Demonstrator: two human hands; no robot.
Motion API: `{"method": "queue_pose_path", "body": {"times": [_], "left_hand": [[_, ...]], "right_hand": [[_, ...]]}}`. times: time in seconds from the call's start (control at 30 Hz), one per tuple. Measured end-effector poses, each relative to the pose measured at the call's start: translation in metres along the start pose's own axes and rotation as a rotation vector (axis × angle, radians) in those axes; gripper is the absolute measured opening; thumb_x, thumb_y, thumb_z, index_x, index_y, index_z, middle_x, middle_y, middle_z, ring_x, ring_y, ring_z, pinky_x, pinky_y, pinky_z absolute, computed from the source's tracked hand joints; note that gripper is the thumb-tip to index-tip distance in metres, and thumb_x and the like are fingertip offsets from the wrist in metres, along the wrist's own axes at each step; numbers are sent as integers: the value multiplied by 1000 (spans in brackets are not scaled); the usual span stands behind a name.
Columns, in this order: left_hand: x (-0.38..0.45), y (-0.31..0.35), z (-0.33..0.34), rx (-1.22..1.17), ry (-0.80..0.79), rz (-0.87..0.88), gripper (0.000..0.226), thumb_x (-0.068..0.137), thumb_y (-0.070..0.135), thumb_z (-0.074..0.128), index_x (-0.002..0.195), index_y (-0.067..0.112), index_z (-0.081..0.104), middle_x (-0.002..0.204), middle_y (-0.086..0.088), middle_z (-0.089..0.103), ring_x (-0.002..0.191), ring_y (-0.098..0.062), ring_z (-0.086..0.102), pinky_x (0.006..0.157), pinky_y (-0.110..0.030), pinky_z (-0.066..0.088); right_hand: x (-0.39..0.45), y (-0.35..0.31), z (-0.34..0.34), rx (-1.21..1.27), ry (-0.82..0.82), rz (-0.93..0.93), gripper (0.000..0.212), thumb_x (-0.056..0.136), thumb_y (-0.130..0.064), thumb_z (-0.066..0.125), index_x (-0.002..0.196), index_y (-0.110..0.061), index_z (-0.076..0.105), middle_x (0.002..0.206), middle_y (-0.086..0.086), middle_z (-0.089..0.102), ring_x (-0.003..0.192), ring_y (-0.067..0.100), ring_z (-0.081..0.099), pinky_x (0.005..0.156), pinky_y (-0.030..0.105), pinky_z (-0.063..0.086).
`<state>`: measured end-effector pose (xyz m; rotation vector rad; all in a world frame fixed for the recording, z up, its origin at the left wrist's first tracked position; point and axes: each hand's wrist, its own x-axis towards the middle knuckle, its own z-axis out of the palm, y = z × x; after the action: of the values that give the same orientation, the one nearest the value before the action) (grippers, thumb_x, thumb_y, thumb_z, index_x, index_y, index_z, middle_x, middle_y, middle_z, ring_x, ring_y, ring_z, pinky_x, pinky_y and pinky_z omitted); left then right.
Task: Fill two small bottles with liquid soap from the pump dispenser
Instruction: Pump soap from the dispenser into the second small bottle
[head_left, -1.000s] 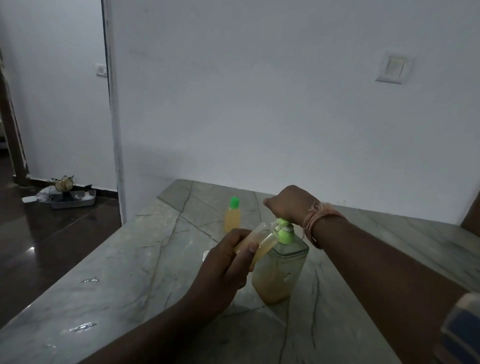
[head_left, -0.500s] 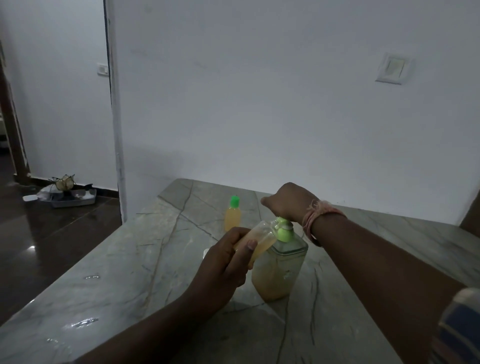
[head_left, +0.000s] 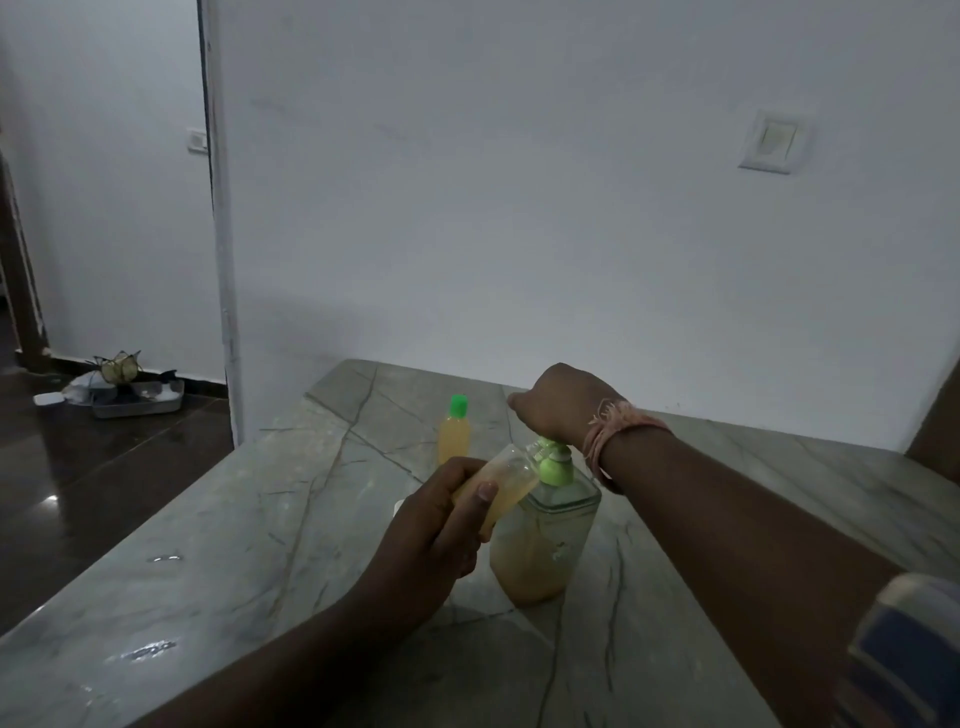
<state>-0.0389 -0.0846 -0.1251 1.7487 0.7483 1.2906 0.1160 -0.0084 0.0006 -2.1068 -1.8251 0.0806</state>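
Observation:
A clear pump dispenser (head_left: 545, 540) with a green pump head and yellowish soap stands on the marble table (head_left: 270, 519). My right hand (head_left: 563, 402) rests as a fist on top of the pump head. My left hand (head_left: 436, 530) holds an uncapped small bottle (head_left: 506, 486), tilted, with its mouth against the green spout; it is partly filled with yellow soap. A second small bottle (head_left: 454, 434) with a green cap stands upright behind, filled with yellow liquid.
A small white object (head_left: 399, 505), mostly hidden by my left hand, lies on the table. The wall (head_left: 519, 208) runs along the table's far edge. On the dark floor at the left sits a metal tray (head_left: 137, 400) with clutter.
My right hand and the pump head have risen slightly. The tilted bottle stays at the spout in my left hand.

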Motion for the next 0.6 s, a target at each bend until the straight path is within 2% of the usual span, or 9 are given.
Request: {"method": "queue_pose_path", "body": {"times": [0.1,0.23,0.33,0.47,0.6], "left_hand": [[1,0,1,-4,0,2,29,96,47,48,111,24,59,73,1,59,56,-11,49,48,-22,39],[2,-4,0,6,-6,-19,30,95,49,47,112,27,58,75,0,59,56,-9,50,49,-20,40],[2,-5,0,22,-8,-16,28,95,52,48,112,32,58,76,0,60,57,-9,51,50,-20,41],[1,-3,0,4,-4,-13,37,91,59,49,111,30,59,74,1,59,56,-10,50,51,-20,40],[1,-2,0,4,-6,-9,32,95,49,47,113,25,58,73,1,58,56,-8,49,49,-20,40]], "right_hand": [[3,1,-1,25,7,-18,34,86,-41,55,65,-15,55,69,3,60,66,21,57,59,28,41],[4,8,8,125,15,59,31,87,-37,56,68,-13,55,71,4,59,66,21,56,58,29,39],[4,7,7,91,8,60,29,87,-36,57,68,-14,55,70,3,57,68,21,56,60,29,41],[2,2,0,-12,-13,25,31,88,-36,57,66,-16,51,68,1,54,65,19,52,64,28,42],[0,-1,-3,-40,49,-8,33,89,-41,56,66,-17,49,70,1,52,74,24,56,68,29,43]]}}
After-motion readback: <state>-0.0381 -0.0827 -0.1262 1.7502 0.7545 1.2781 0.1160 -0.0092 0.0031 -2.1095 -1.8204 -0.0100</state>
